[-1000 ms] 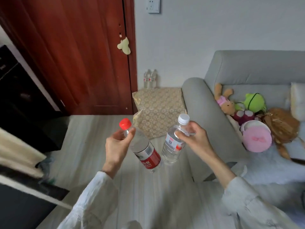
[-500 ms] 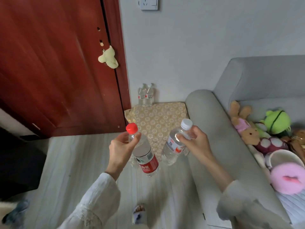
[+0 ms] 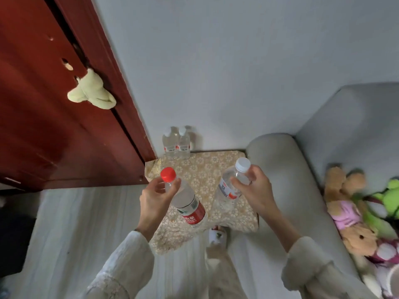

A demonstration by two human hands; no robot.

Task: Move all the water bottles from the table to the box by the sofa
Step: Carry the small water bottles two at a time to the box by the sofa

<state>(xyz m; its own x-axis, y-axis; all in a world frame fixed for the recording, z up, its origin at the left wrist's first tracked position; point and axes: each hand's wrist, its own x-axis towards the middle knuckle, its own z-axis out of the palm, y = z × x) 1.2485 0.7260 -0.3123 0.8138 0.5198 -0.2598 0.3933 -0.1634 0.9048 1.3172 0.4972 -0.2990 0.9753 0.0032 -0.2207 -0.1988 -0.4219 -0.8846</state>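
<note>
Both hands raised over the box (image 3: 200, 175), left grip (image 3: 155, 199) pinching red-capped bottle (image 3: 185, 203), right grip (image 3: 254, 190) white-capped bottle (image 3: 231, 186).

Cream lace-trimmed sleeves (image 3: 121, 268), patterned slipper (image 3: 217, 235)

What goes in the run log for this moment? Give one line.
left hand: holds red-capped bottle | right hand: holds white-capped bottle | both above box | not yet set down

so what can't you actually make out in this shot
Head view only:
- Box: a patterned cloth covers it, so its inside is hidden.
- Two bottles at the wall: labels too small and blurred to read.
- Table: out of frame.
- Red-capped bottle in left hand and white-capped bottle in right hand: fingers hide the necks.
</note>
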